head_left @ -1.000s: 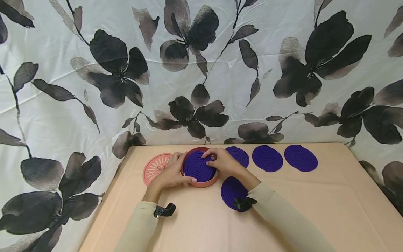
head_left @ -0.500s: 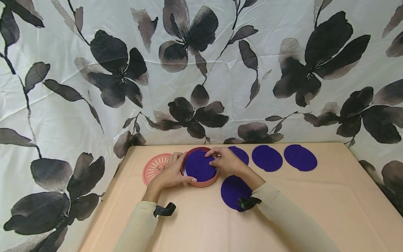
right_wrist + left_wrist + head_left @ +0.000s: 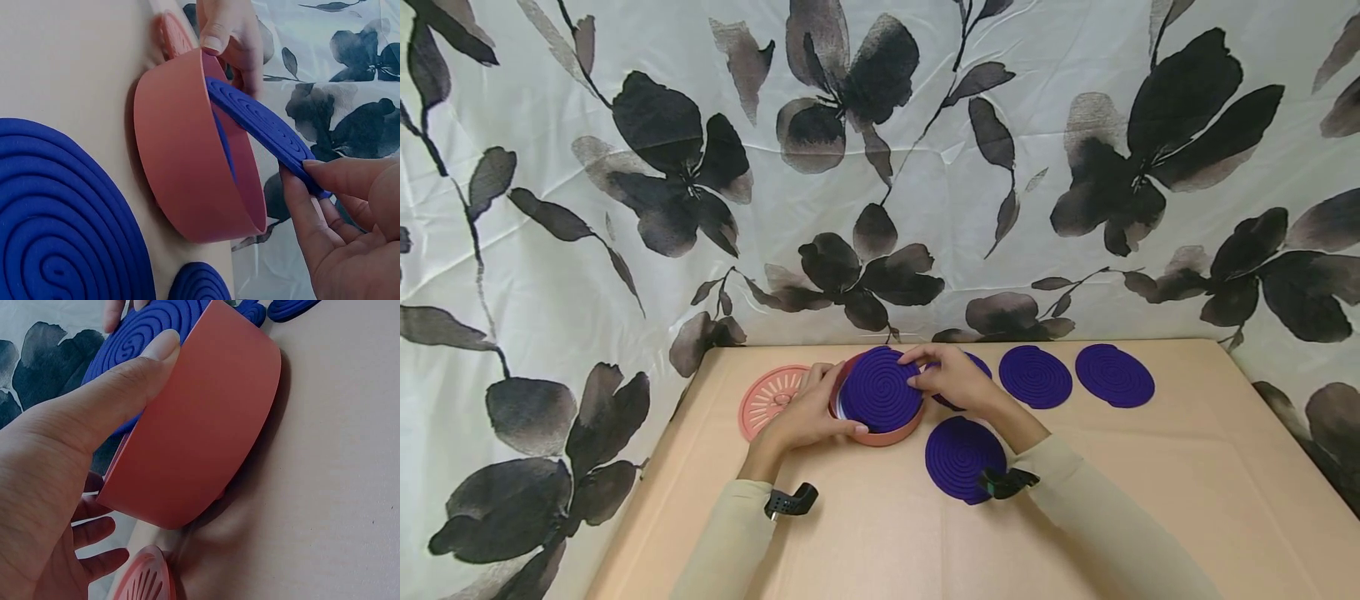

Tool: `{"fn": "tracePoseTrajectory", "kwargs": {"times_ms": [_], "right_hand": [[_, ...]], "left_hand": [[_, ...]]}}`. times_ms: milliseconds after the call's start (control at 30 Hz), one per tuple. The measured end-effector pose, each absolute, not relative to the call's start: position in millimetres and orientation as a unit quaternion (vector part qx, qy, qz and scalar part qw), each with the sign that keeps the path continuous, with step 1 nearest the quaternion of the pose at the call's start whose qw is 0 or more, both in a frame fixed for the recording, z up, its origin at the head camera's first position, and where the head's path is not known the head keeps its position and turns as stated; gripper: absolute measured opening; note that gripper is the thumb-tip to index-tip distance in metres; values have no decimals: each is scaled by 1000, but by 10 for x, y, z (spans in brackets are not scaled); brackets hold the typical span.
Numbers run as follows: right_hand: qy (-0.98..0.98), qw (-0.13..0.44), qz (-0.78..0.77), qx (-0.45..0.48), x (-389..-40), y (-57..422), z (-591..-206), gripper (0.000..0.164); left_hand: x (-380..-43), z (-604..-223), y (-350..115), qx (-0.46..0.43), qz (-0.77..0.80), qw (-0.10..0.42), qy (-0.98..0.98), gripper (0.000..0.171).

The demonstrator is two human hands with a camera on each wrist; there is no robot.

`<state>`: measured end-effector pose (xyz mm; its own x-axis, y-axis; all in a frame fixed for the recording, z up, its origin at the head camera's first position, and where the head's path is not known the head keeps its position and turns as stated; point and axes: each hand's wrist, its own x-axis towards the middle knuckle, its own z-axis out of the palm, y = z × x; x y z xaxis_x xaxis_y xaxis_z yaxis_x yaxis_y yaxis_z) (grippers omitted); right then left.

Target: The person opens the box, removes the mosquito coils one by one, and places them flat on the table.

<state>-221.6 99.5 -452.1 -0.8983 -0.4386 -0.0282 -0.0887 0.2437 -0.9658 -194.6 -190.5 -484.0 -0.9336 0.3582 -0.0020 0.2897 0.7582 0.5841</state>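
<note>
In my right hand (image 3: 951,377) I pinch the edge of a blue spiral mosquito coil (image 3: 880,390) between thumb and fingers. The coil tilts over a round pink container (image 3: 181,150), its lower edge inside the rim and its held edge raised outside. More blue (image 3: 224,144) shows inside the container, under the held coil. My left hand (image 3: 808,412) holds the container from the left, the thumb (image 3: 134,375) at the near rim and the other fingers round the far side.
A slotted pink lid (image 3: 769,400) lies left of the container, partly behind the left hand. Another coil (image 3: 962,458) sits below the right wrist. Further coils line the back edge, including one in the middle (image 3: 1036,377) and one at right (image 3: 1115,375). A floral cloth (image 3: 985,208) hangs behind.
The pinched coil has been lifted from lying within the container to tilt above its rim, moving up and slightly right with the right hand. The left hand stays on the container.
</note>
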Motion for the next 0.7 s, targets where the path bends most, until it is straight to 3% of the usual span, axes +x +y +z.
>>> {"fn": "tracePoseTrajectory", "kwargs": {"times_ms": [700], "right_hand": [[750,149,-619,-176,-2090,1427,-4427,37]], "left_hand": [[-1933,-4840,-1916,176,301,49,936,123]]}}
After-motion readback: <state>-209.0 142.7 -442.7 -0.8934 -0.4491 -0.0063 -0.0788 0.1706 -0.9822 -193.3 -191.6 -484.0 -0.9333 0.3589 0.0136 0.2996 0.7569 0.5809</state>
